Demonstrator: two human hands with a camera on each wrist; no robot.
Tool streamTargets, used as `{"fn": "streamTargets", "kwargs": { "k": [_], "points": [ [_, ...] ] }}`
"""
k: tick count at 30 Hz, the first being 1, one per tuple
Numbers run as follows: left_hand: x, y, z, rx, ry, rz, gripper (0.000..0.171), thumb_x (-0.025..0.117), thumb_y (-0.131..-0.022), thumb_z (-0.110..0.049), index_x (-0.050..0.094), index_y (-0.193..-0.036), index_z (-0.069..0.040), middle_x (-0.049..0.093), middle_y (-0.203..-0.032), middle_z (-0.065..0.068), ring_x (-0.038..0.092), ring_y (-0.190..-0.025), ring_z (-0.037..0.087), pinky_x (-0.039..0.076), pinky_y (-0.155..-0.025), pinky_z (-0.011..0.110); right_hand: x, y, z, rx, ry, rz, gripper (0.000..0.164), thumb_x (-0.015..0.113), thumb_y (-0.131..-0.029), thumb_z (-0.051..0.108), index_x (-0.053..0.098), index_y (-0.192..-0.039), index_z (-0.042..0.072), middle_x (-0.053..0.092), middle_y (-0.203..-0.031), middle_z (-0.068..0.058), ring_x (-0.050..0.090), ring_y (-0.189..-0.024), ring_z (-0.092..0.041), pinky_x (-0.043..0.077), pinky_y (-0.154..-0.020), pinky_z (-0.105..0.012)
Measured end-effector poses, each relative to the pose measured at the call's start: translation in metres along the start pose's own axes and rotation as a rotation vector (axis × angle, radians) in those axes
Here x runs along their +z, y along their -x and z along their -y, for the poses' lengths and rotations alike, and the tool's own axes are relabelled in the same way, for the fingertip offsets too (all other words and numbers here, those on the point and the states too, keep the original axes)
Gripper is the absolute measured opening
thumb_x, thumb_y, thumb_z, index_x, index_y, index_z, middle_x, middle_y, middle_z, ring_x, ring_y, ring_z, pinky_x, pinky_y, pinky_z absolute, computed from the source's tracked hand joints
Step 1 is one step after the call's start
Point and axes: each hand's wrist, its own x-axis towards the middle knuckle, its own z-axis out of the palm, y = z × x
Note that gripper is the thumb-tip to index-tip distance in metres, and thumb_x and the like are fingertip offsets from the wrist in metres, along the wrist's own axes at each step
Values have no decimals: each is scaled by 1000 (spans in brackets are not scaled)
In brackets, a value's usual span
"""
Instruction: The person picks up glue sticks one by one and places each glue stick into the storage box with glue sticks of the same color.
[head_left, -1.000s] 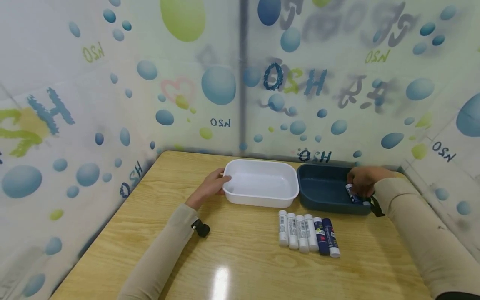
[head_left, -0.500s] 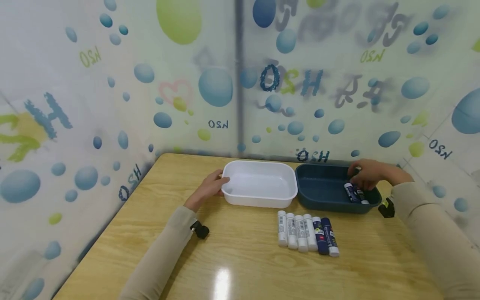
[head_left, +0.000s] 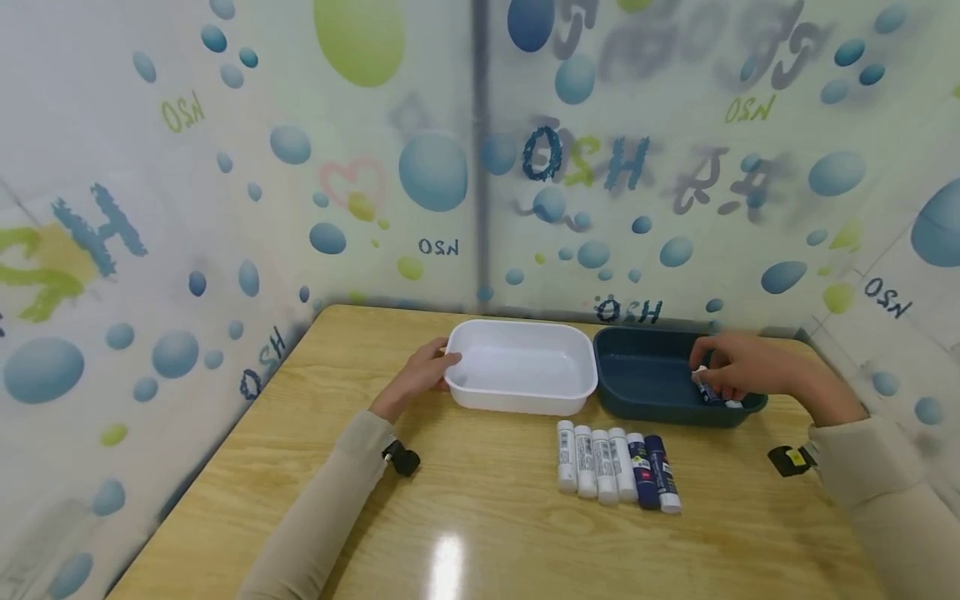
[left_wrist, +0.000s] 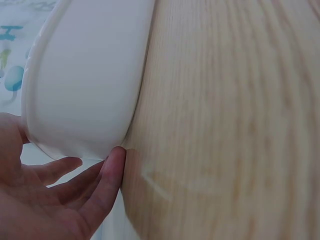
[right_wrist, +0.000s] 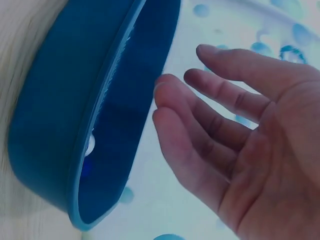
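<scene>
My left hand (head_left: 426,368) holds the near-left end of a white plastic tray (head_left: 517,398), thumb over the rim and fingers against the outside. In the left wrist view, the fingertips (left_wrist: 116,156) touch the lower edge of that end. My right hand (head_left: 738,367) is over the right end of a dark blue tray (head_left: 645,379), fingers bent downward. Under it lie dark blue glue sticks with white caps (head_left: 705,387), partly covered by the hand. In the right wrist view, the loosely bent fingers hold nothing, and a white cap (right_wrist: 90,145) shows inside the tray.
In front of the trays, several glue sticks lie side by side on the wooden table (head_left: 487,500): white ones (head_left: 602,467) on the left, dark blue ones (head_left: 652,473) on the right. A printed curtain (head_left: 375,208) hangs behind the table.
My right hand lifted toward the back of the blue tray, then came down over the glue sticks, its forearm swinging outward to the right. The left hand and white tray stayed put.
</scene>
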Motion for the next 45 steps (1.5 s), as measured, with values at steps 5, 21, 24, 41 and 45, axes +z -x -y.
{"fn": "streamTargets", "kwargs": {
  "k": [5, 21, 24, 41, 45],
  "points": [
    [0, 1, 2, 5, 6, -1, 54, 54, -107, -30, 44, -154, -6, 58, -141, 25, 67, -97, 21, 60, -75, 27, 14, 15, 15, -30, -42, -7, 12, 58, -105, 15, 60, -111, 5, 66, -82, -7, 61, -66, -18, 56, -61, -36],
    [0, 1, -1, 6, -5, 0, 55, 53, -107, -31, 42, -155, -7, 58, -143, 24, 67, -101, 22, 60, -76, 27, 60, 30, 14, -98, -206, 107, 22, 59, -105, 17, 59, -118, 0, 68, -87, -9, 64, -73, -18, 59, -64, -33],
    [0, 0, -1, 10, 8, -1, 55, 53, -107, -31, 42, -156, -7, 58, -144, 24, 67, -102, 23, 60, -77, 28, 62, 31, 14, -63, -230, 146, 27, 59, -105, 17, 58, -123, -2, 68, -90, -10, 64, -76, -20, 58, -64, -34],
    [-2, 1, 3, 13, -7, 0, 55, 54, -106, -31, 43, -155, -7, 58, -143, 24, 67, -102, 23, 59, -75, 27, 84, 21, 20, 119, -272, 216, 48, 68, -100, 27, 51, -137, 2, 68, -89, -11, 67, -81, -27, 61, -69, -43],
    [-1, 0, 3, 24, 0, 5, 55, 54, -107, -31, 43, -155, -6, 57, -144, 24, 67, -104, 24, 59, -76, 27, 87, 18, 18, 144, -247, 212, 53, 69, -99, 30, 48, -139, 2, 68, -86, -9, 67, -79, -26, 61, -67, -41]
  ]
}}
